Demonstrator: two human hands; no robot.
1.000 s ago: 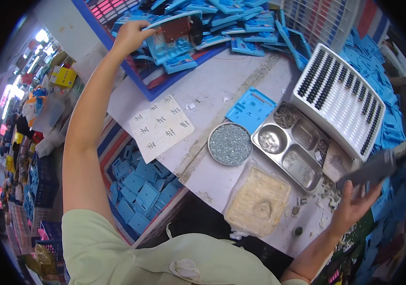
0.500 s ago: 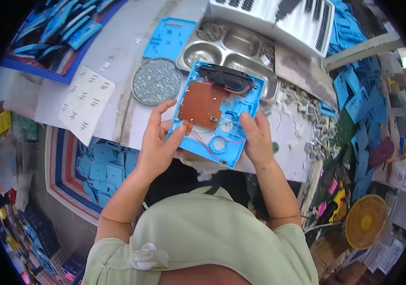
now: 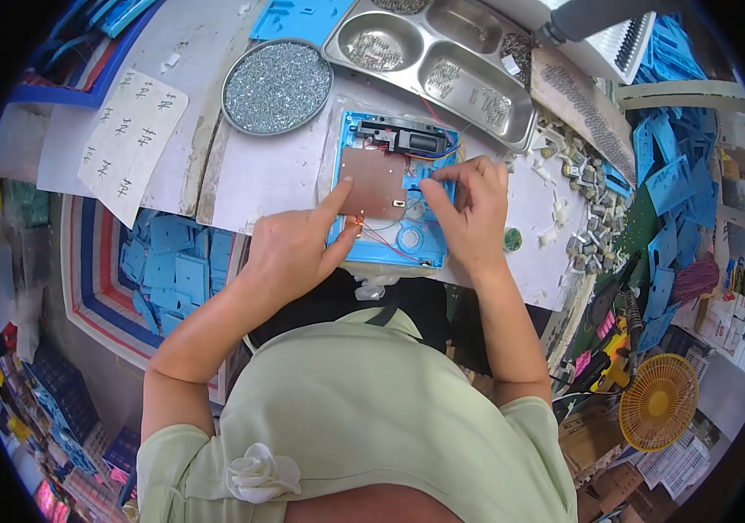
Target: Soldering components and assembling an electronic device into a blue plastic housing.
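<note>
I am watching the blue plastic housing lying flat on the bench now, just in front of my chest, where half a second ago both hands were holding it up off the surface, and 1 second ago the left arm was stretched far out to the pile of blue parts. To my eye that means the fetching is over and the fine work on the piece is starting.

Going from the left: the left hand is resting at the housing's lower left corner, its forefinger stretched out and pressing on the brown circuit board that is sitting inside the housing, the other fingers curled loosely and gripping nothing. The right hand is bending over the housing's right half, fingertips pinched together near the thin red wires; I cannot tell whether they are holding anything.

Around the work, a sheet of paper with marks is lying far left, a round tin of small screws is sitting just beyond the housing, and a steel compartment tray is touching the housing's far edge, leaving little room there. Loose small grey parts are crowding the bench to the right, and a yellow fan is standing lower right.
</note>
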